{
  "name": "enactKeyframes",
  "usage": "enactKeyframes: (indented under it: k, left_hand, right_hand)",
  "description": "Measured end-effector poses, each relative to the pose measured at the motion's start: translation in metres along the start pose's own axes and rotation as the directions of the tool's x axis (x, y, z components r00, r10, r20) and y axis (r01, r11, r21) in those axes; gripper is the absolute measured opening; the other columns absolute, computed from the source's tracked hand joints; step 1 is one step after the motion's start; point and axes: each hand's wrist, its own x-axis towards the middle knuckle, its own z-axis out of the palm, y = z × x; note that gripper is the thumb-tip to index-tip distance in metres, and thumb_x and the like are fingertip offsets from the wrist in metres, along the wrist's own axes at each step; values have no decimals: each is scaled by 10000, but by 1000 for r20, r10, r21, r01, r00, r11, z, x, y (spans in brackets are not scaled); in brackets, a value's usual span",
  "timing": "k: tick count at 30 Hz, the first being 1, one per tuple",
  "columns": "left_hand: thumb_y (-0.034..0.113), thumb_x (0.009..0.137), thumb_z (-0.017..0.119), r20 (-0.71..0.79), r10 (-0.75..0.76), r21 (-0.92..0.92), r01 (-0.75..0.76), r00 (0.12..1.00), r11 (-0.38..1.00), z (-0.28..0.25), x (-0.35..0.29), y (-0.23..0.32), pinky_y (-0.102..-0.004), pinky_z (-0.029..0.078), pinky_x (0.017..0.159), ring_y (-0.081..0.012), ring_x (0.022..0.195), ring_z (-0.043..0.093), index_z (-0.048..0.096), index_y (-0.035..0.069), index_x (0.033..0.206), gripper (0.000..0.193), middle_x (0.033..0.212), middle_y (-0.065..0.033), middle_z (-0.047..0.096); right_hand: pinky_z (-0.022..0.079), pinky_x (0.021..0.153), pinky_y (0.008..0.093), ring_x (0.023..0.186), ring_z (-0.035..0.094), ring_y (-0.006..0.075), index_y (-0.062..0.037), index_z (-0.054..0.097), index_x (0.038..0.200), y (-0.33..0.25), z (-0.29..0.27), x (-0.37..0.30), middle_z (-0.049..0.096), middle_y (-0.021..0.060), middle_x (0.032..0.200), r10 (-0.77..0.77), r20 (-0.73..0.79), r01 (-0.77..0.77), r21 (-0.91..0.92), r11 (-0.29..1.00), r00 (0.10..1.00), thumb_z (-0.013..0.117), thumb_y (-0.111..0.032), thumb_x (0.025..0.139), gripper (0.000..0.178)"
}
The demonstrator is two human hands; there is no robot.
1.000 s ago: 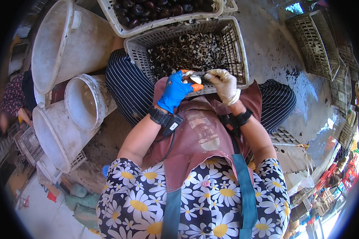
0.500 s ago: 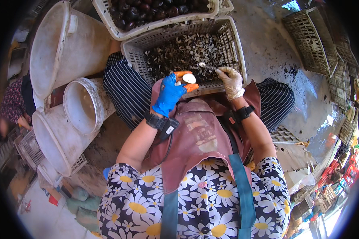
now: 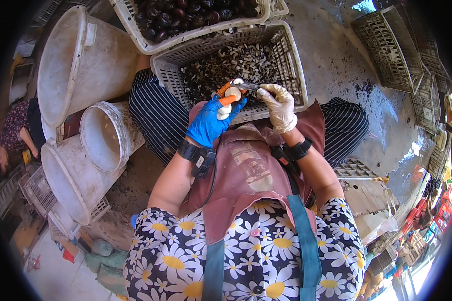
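Blue-gloved left hand [image 3: 210,120] curled round pale pieces [image 3: 232,93]. White-gloved right hand [image 3: 278,106] pinched tight on slim tool [image 3: 249,86]. Scraps [image 3: 226,65] lie in crate [image 3: 297,66], far side.

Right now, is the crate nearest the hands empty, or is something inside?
The crate is not empty: dark and pale scraps lie across its bottom. How deep, I cannot tell.

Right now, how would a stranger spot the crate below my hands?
Start at your two striped trouser legs. Between them, just beyond the maroon apron, sits a dirty whitish plastic crate with slotted walls. It holds dark and pale scraps, while the neighbouring crate beyond it holds rounded, glossy, dark brown pieces.
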Motion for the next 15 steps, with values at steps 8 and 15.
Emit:
enactKeyframes:
  k: [8, 15]
  left_hand:
    - [60, 879, 430, 19, 68, 215, -71, 997, 974, 19, -10, -8, -316, 442, 926, -279, 1096, 508, 470, -47, 1188, 330, 1177, -163, 518]
    - [90, 874, 475, 29, 17, 228, -23, 999, 973, 4, -8, -2, -300, 504, 818, -290, 1055, 533, 449, -28, 1205, 352, 1181, -163, 517]
  right_hand:
    - [448, 616, 215, 683, 539, 86, 4, 641, 869, 27, -34, 20, 610, 31, 767, -108, -76, 87, -241, 967, 991, 686, -91, 761, 151]
    - [434, 607, 207, 680, 524, 72, -13, 642, 888, 9, -15, 11, 602, 17, 774, 22, 57, -5, -278, 961, 998, 663, -104, 786, 139]
